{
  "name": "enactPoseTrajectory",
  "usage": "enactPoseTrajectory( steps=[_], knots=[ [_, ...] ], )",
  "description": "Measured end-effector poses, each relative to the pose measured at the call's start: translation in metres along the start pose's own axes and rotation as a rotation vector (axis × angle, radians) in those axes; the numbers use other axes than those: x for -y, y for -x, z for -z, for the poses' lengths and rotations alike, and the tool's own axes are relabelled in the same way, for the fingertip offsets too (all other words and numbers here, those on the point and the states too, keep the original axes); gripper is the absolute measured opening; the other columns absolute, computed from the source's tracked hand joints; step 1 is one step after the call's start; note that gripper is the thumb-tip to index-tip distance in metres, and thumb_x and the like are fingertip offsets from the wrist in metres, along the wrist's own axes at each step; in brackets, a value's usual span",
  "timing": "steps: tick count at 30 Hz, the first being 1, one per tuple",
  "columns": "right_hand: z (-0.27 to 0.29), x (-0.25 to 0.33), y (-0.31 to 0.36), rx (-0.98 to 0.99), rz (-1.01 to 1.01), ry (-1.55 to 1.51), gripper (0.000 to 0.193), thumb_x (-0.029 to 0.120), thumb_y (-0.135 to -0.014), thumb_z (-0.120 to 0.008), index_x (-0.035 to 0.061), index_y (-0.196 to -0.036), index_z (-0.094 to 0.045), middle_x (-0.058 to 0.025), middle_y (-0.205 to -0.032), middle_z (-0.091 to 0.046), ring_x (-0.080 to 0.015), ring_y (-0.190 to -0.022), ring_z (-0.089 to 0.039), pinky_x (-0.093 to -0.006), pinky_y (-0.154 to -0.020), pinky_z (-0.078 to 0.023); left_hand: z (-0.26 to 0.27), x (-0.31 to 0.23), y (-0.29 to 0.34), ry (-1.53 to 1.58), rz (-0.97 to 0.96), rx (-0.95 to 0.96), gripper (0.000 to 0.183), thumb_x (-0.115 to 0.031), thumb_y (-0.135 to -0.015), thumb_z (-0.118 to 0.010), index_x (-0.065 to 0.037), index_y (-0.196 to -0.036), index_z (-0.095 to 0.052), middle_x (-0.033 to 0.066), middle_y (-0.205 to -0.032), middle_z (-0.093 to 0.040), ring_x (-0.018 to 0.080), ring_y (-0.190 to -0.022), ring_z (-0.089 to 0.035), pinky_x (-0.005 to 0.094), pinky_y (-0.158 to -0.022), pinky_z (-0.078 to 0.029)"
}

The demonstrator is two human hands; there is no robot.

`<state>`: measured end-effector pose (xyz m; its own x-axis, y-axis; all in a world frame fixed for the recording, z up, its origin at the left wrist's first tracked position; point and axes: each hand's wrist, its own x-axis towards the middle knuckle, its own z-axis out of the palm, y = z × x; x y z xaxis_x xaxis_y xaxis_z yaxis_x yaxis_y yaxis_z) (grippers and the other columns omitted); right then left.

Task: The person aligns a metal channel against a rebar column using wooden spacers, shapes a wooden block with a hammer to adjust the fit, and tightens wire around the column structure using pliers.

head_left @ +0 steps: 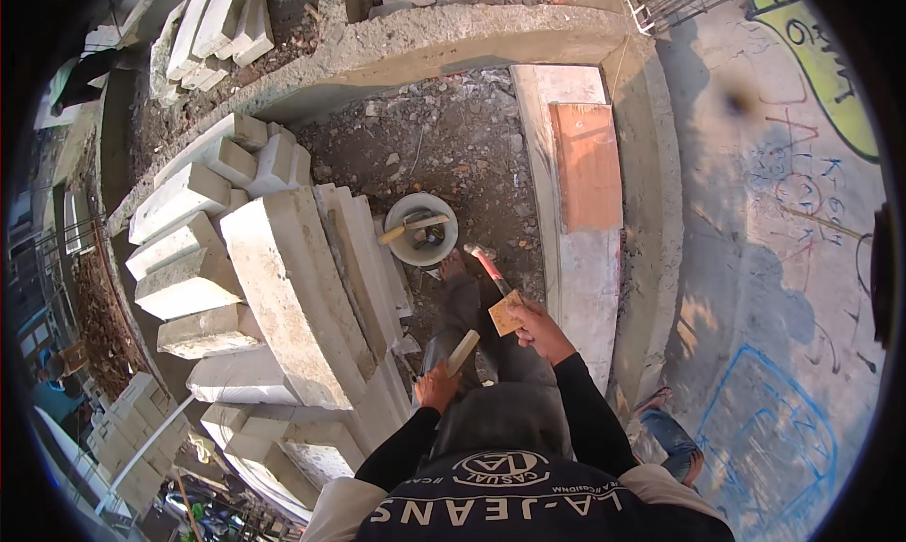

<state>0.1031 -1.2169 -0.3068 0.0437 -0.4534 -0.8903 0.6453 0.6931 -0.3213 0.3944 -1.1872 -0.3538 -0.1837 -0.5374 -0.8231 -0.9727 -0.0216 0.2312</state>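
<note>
My left hand [437,387] is closed around a pale, flat wooden strip [462,352] above my lap. A grey edge shows beside that hand, too small to name. In my right hand [540,328], the fingers pinch a small square yellow-brown piece of board [505,313]. Just beyond it lies a red-and-black tool handle [490,266], like a hammer's; its near end is hidden behind the board, and I cannot tell whether my hand touches it. A whitish bucket [422,263] stands past my bare foot [453,265], with a wooden-handled tool [406,229] across its top.
Concrete beams [293,287] are stacked close on my left. To the right run a long pale slab [583,287] with an orange-brown board [585,165] on it and a low concrete wall [656,183]. Another person's leg [675,443] shows at lower right. Rubble [425,127] covers the ground ahead.
</note>
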Motion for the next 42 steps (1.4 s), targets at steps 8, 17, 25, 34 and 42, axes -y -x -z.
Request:
enactPoseTrajectory(
  steps=[8, 17, 25, 34, 42],
  knots=[
    [0.095, -0.124, 0.148, -0.318, 0.324, 0.02, 0.025, 0.032, -0.097, -0.061, 0.0115, -0.111, -0.059, 0.0073, -0.07, -0.048, -0.0031, -0.048, -0.034, -0.0238, -0.042, -0.026, 0.037, 0.025, 0.021, -0.111, -0.22, -0.04, 0.056, -0.048, -0.079, -0.073, -0.006, -0.114, -0.061, 0.0232, -0.109, -0.07, 0.0418, -0.106, -0.066, 0.0532, -0.088, -0.051],
    [0.128, -0.415, 0.318, -0.34, 0.342, -0.925, 0.024, 0.036, -0.096, -0.055, 0.0139, -0.103, -0.063, 0.0068, -0.065, -0.039, -0.0053, -0.046, -0.028, -0.024, -0.042, -0.021, 0.019, -0.053, 0.129, -0.504, -0.386, 0.485, 0.064, -0.05, -0.081, -0.076, 0.001, -0.116, -0.062, 0.0206, -0.102, -0.069, 0.0338, -0.096, -0.067, 0.0441, -0.083, -0.052],
    [0.076, -0.61, 0.349, -0.82, 0.374, -1.629, 0.025, 0.035, -0.1, -0.047, 0.0124, -0.095, -0.057, 0.0013, -0.068, -0.041, -0.0105, -0.046, -0.031, -0.0314, -0.038, -0.025, -0.029, -0.121, 0.218, -0.885, -0.923, 0.543, 0.048, -0.03, -0.083, -0.074, 0.004, -0.114, -0.06, 0.0193, -0.102, -0.07, 0.033, -0.092, -0.067, 0.0398, -0.08, -0.051],
    [-0.018, -0.714, 0.317, -1.363, 0.477, -1.668, 0.028, 0.04, -0.1, -0.05, 0.0166, -0.086, -0.044, 0.0024, -0.062, -0.034, -0.0099, -0.04, -0.022, -0.0292, -0.038, -0.018, -0.083, -0.178, 0.266, -1.13, -0.87, 0.848, 0.045, -0.026, -0.089, -0.068, -0.001, -0.126, -0.059, 0.0176, -0.107, -0.07, 0.0267, -0.094, -0.066, 0.0376, -0.086, -0.049],
    [-0.079, -0.697, 0.375, -0.91, 0.704, -2.411, 0.03, 0.045, -0.099, -0.053, 0.0182, -0.087, -0.05, 0.0031, -0.062, -0.04, -0.0063, -0.041, -0.027, -0.0241, -0.038, -0.023, -0.165, -0.199, 0.256, -1.307, -1.049, 0.967, 0.042, -0.018, -0.083, -0.07, 0.005, -0.116, -0.061, 0.0243, -0.1, -0.07, 0.0338, -0.092, -0.07, 0.0423, -0.079, -0.053]
  ],
)
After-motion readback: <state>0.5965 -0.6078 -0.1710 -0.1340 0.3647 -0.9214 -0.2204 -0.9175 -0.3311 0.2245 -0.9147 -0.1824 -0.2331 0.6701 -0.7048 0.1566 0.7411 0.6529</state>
